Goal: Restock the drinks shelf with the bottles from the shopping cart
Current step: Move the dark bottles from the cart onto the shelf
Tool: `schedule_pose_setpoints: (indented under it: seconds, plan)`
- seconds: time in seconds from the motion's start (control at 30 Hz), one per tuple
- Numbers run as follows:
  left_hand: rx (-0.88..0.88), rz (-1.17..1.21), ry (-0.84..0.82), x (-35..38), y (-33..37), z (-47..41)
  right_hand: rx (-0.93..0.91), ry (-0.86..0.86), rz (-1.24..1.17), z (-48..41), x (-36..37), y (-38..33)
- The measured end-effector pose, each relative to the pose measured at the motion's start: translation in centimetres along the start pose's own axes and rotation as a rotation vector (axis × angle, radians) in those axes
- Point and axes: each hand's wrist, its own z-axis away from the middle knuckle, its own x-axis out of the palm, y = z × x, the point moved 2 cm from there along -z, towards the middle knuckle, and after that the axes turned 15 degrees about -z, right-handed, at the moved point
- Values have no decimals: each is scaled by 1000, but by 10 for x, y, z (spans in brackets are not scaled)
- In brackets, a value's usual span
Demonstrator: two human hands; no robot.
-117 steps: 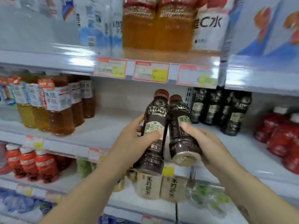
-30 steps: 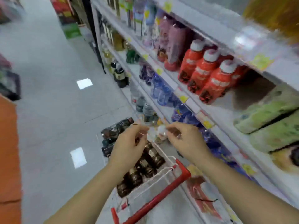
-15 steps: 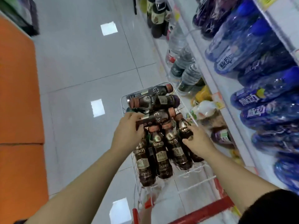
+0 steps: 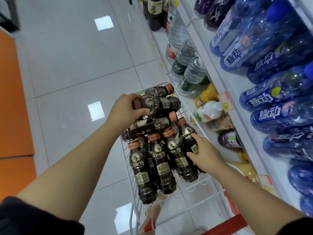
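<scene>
So, your left hand [image 4: 124, 111] has its fingers curled around the neck end of the top bottle [image 4: 160, 104], which lies sideways on the pile. Your right hand [image 4: 205, 154] is wrapped around the rightmost bottle [image 4: 187, 133], thumb on the label, with that one leaning in among the rest.

Right beside that right-hand grip, three more coffee bottles [image 4: 158, 160] stand packed shoulder to shoulder, touching each other. Under your left-hand grip another couple lie crossways, and one more lies just beyond it at the far end. They're all jammed together, so the neighbours press against whatever you're holding.

All of that sits in the shopping cart [image 4: 201, 183], a white wire one with a red handle near you.

Labels read "MDOY COFFEE" and lower down "MODUOQIYA".

Off to the right of your right hand is the shelf [image 4: 218, 53]: a small white bottle [image 4: 209, 111] and a purple one on the low level, clear water bottles [image 4: 188, 65] further along, and blue bottles [image 4: 237, 56] marked 脉动 above. A price tag [image 4: 225, 103] says 1.50.
</scene>
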Motion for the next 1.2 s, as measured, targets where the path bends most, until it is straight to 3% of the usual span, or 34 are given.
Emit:
schedule_pose_setpoints:
  seconds: [0.1, 0.23, 0.4, 0.57, 0.7, 0.9, 1.03, 1.2]
  plan:
    - [73, 25, 78, -9, 15, 20, -3, -74, -58, 2, -7, -6]
    - [175, 160, 199, -38, 28, 45, -202, 34, -209, 13, -39, -41]
    - [270, 465, 84, -83, 39, 60, -505, 80, -175, 35, -86, -104]
    - [399, 510, -9, -100, 69, 66, -503, -30, -234, 47, -99, -121]
    - [361, 561, -101, -85, 80, 53, -406, 98, -371, 46, -95, -95]
    - [47, 146, -203, 7, 16, 13, -180, 244, -446, 37, -68, -42]
    - [43, -267, -341, 53, -12, 10, -97, 229, -458, 28, -52, -18]
    - [86, -377, -295, 54, -9, -6, -81, 219, -454, 34, -46, -12]
